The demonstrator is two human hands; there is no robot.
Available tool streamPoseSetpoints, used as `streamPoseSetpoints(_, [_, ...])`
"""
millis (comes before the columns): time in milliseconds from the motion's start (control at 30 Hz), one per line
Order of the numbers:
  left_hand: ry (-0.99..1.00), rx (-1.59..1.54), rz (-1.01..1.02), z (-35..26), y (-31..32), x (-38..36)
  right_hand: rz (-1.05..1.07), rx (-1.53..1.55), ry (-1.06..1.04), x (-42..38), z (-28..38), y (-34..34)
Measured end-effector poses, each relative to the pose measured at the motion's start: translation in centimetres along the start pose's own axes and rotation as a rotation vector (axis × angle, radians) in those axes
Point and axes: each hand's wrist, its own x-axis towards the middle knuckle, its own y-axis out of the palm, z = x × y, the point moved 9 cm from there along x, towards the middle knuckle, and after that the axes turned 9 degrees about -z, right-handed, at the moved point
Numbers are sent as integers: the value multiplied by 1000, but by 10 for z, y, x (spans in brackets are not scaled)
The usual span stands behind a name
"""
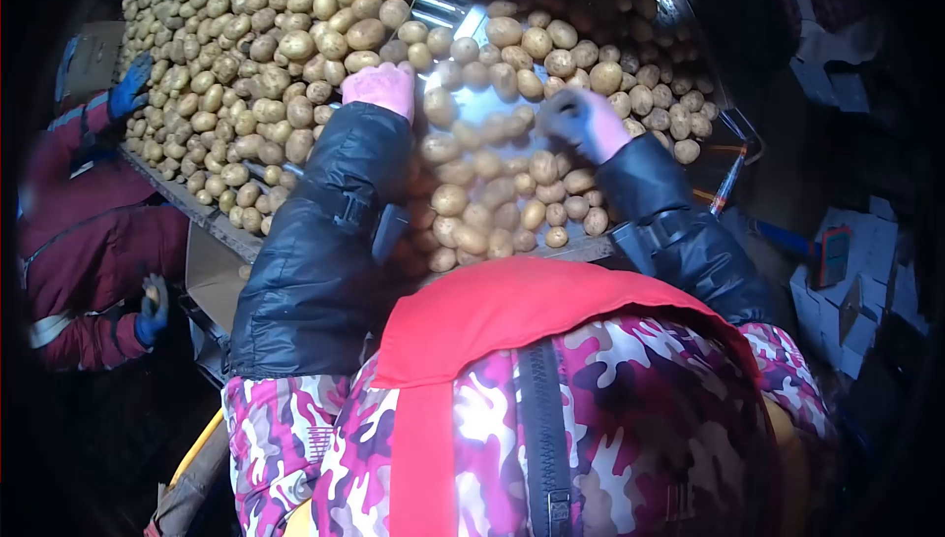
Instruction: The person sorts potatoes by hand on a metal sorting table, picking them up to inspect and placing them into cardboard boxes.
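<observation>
Potatoes (295, 45) heaped ten to two o'clock on shiny table (477, 104), left hand (381, 90) at eleven, fingers hidden, opening and hold indeterminable, right hand (583, 124) at one, blurred, opening and hold indeterminable, dim cartons (851, 291) at three.

Round and oval, pale yellow-brown potatoes (297, 44) with darker specks are lying whole in a dense, broad heap beside the left hand (379, 89). Others are spreading more loosely over a shiny metal surface (474, 106) near the right hand (581, 124), several blurring between the hands, and more are clustering toward the wearer.
</observation>
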Motion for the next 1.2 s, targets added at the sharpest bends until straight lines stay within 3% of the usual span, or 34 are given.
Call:
streamPoseSetpoints(33, [-28,-1,32,2,2,4,-64,255,275,-11,-2,-15])
streamPoseSetpoints(100, [-47,-53,-3,5,2,7,-209,629,389,-25,1,-30])
streamPoseSetpoints(133, [-91,-82,-2,8,1,7,-220,593,373,-25,7,-31])
streamPoseSetpoints(233, [-100,-257,-39,12,-6,-3,-12,172,184,-2,27,-15])
streamPoseSetpoints(267, [-99,-443,-138,21,-4,-8,33,-69,185,-2,32,-8])
streamPoseSetpoints(300, [-169,-732,-162,32,3,-16,41,-112,163,-4,31,5])
streamPoseSetpoints(367, [-338,-1400,-241,49,2,-48,27,-851,-220,-14,66,28])
streamPoseSetpoints(400, [-458,-1534,-337,62,-10,-69,103,-1024,-232,-15,54,42])
streamPoseSetpoints(433, [-669,-1692,-229,76,8,-86,5,-1100,-399,-14,50,55])
streamPoseSetpoints(500, [-791,-2245,-394,84,23,-140,51,-1231,-359,-9,36,61])
streamPoseSetpoints(567, [-845,-2151,-503,78,-4,-190,35,-1266,-366,2,37,59])
streamPoseSetpoints(600, [-894,-2257,-422,77,10,-209,139,-1197,-427,1,51,59])
streamPoseSetpoints(633, [-951,-2358,-341,74,18,-226,64,-1157,-423,4,60,52])
streamPoseSetpoints(700, [-906,-2315,-229,51,17,-250,229,-604,169,17,38,32])
streamPoseSetpoints(733, [-675,-2127,-265,30,3,-255,83,-147,243,24,10,27])
streamPoseSetpoints(767, [-620,-2270,-134,8,19,-259,195,358,451,17,4,39])
streamPoseSetpoints(800, [-575,-2395,13,-14,34,-265,165,452,510,3,20,47])
streamPoseSetpoints(833, [-664,-2836,386,-41,54,-271,122,462,554,-17,46,63])
streamPoseSetpoints(867, [-758,-2838,442,-50,48,-270,78,472,596,-37,73,80])
streamPoseSetpoints(933, [-927,-2836,547,-77,32,-263,388,436,472,-53,92,124])
streamPoseSetpoints(967, [-969,-2872,484,-75,34,-262,644,123,27,-58,112,149])
streamPoseSetpoints(1000, [-1009,-2905,418,-71,39,-260,733,-110,-470,-72,131,166])
streamPoseSetpoints(1033, [-1047,-2936,351,-65,39,-260,739,-105,-482,-80,137,182])
streamPoseSetpoints(1067, [-1202,-3183,350,-66,34,-265,745,-100,-494,-88,142,198])
streamPoseSetpoints(1133, [-952,-3150,120,-52,76,-287,522,-203,-857,-86,161,207])
streamPoseSetpoints(1167, [-832,-3117,10,-44,89,-298,514,-244,-786,-77,155,216])
streamPoseSetpoints(1200, [-910,-3128,-11,-38,72,-304,519,-318,-838,-78,156,225])
